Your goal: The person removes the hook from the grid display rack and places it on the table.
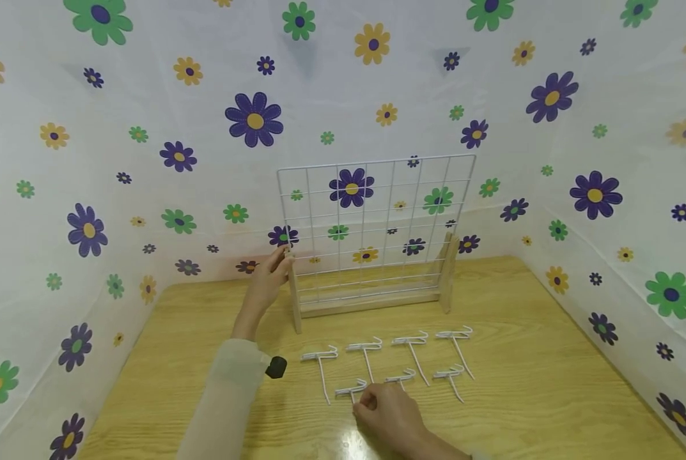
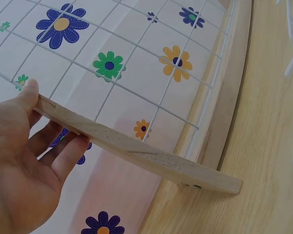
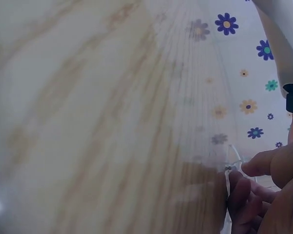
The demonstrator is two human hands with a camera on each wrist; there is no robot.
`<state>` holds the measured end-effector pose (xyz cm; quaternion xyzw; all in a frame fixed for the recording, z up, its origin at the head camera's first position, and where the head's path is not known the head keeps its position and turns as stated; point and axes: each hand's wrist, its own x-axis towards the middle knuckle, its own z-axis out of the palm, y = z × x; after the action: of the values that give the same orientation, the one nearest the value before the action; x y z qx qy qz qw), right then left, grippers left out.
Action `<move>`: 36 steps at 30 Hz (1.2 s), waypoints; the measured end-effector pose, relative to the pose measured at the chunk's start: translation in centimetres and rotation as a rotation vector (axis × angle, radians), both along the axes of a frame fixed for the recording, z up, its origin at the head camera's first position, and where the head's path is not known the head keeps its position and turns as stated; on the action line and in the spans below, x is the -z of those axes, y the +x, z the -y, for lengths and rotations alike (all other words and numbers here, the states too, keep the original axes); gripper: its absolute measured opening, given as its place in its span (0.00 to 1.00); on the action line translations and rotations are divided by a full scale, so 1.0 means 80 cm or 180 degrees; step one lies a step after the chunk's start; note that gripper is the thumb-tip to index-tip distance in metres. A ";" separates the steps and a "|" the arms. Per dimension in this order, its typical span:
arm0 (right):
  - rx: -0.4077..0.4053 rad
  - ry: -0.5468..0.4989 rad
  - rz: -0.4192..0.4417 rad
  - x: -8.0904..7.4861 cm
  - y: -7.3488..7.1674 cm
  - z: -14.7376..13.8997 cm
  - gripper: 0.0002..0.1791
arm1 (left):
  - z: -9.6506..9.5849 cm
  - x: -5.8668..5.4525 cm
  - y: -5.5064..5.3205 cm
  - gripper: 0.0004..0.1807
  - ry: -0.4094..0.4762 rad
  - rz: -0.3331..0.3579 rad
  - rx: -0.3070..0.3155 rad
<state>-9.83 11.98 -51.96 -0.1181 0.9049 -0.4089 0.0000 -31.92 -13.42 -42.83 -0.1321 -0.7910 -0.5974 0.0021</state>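
A white wire grid rack (image 1: 377,162) stands upright in a wooden base (image 1: 371,304). At the rack's left end, my left hand (image 1: 270,278) grips the wooden upright (image 2: 136,148), thumb on one face and fingers on the other. My right hand (image 1: 391,412) is low over the table, thumb and curled fingers pinching the stem of a white metal hook (image 1: 351,388) in the near row. The right wrist view shows that hook's end (image 3: 229,168) at the fingertips; the hand hides part of its stem.
Several more white hooks lie in two rows before the rack, among them a far-left hook (image 1: 319,354) and a near-right hook (image 1: 449,374). Flower-printed cloth (image 1: 319,96) encloses the wooden table (image 1: 521,345) at the back and sides. A dark device (image 1: 276,367) is on the left wrist.
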 end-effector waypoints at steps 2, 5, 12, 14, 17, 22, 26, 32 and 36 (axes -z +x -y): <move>0.0014 0.0024 -0.0047 -0.002 0.000 -0.002 0.07 | -0.002 0.001 0.001 0.32 -0.0015 -0.0037 -0.0060; 0.0024 -0.0028 -0.0073 -0.007 0.000 -0.005 0.06 | -0.005 0.002 0.001 0.31 -0.0060 -0.0082 -0.0130; 0.0176 -0.0077 -0.0359 -0.034 -0.014 -0.016 0.04 | -0.009 0.002 0.010 0.37 -0.0481 -0.0084 -0.0394; 0.0258 -0.0091 -0.0447 -0.043 -0.019 -0.019 0.04 | -0.011 0.002 0.018 0.41 -0.0603 -0.0030 -0.0509; 0.0380 -0.0151 -0.0486 -0.057 -0.026 -0.026 0.08 | -0.016 0.001 0.031 0.43 -0.0657 0.0015 -0.0572; 0.0425 -0.0232 -0.0696 -0.079 -0.038 -0.039 0.14 | -0.020 -0.003 0.057 0.40 -0.0680 -0.0202 -0.0477; 0.0346 -0.0222 -0.0863 -0.092 -0.049 -0.052 0.20 | -0.021 -0.003 0.079 0.40 -0.0786 -0.0369 -0.0304; 0.0043 -0.0041 -0.0795 -0.112 -0.061 -0.069 0.32 | -0.026 -0.009 0.106 0.41 -0.1266 -0.0591 -0.0108; -0.0057 0.0153 -0.0820 -0.126 -0.068 -0.074 0.35 | -0.035 -0.019 0.119 0.43 -0.1615 -0.0718 0.0000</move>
<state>-15.29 17.88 -41.90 -0.1777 0.9059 -0.3685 -0.1097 -22.40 -10.65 -41.29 -0.1940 -0.9100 -0.3618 0.0570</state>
